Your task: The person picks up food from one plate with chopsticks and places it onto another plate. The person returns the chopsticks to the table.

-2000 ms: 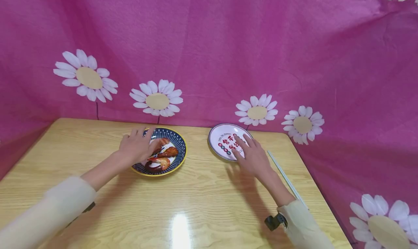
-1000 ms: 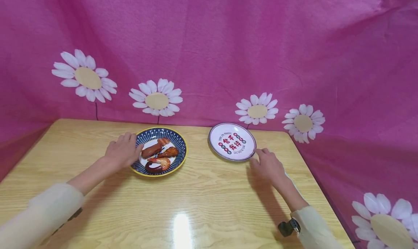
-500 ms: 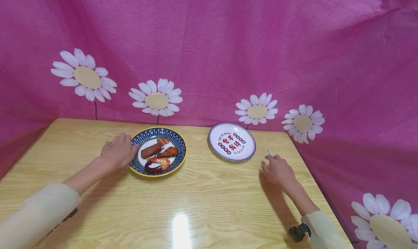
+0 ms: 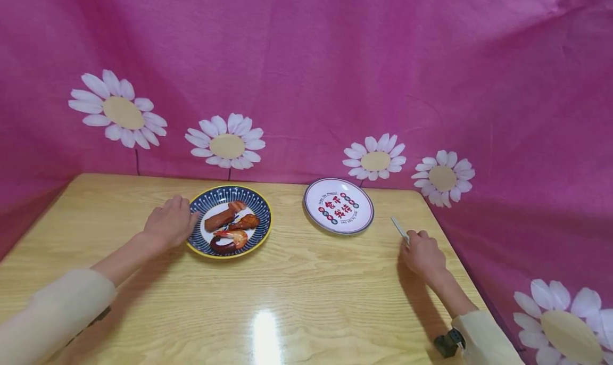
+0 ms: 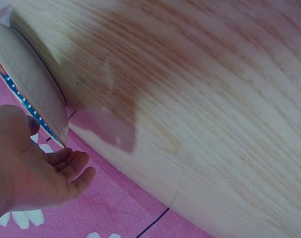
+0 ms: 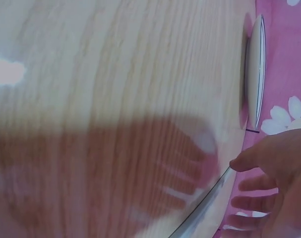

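1. the left hand (image 4: 168, 224), earlier over the blue plate (image 4: 257, 204) of food (image 4: 245, 222), is now at its rim, left of centre; grip loosely wide.
2. the right hand (image 4: 424, 254), earlier over the white plate (image 4: 313, 199), is now at the chopsticks (image 4: 398, 227), right of centre; grip wide, contact unclear.
3. both plates stay put mid-frame on the bench (image 4: 306, 290).

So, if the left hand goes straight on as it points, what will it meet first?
The left hand would likely meet the yellow-rimmed blue plate first, at its left edge; contact is unclear.
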A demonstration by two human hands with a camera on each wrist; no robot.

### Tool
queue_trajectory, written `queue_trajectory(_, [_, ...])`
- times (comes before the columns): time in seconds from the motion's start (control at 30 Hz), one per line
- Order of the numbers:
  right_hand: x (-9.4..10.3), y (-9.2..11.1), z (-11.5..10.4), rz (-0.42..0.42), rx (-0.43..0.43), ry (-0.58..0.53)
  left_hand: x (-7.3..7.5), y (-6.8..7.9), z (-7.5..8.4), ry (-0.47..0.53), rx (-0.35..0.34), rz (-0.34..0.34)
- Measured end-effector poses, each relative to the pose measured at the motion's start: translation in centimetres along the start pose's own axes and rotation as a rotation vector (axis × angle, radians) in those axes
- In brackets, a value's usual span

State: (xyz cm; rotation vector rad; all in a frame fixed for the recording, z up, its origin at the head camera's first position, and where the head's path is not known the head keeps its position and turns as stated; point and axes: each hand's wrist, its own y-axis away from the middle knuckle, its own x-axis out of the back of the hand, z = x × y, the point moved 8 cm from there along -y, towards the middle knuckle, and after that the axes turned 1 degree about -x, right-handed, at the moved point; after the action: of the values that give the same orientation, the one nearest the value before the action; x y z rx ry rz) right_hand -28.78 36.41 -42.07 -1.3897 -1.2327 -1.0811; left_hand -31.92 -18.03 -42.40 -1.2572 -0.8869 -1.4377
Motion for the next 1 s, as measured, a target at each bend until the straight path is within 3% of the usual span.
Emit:
queue_trajectory(0.17, [-0.1, 0.2, 1.2, -0.038, -0.046, 0.008, -0.3, -0.2, -0.2, -0.014, 0.0, -0.015])
queue_trajectory(0.57, [-0.7, 0.6, 2.4, -0.087, -0.059, 0.037, -0.7, 0.1, -0.5, -0.011, -0.013, -0.007])
queue_trajectory(1.0, [-0.5, 1.0, 3.4, -0.091, -0.076, 0.064, -0.7, 0.2, -0.8, 0.005, 0.004, 0.003])
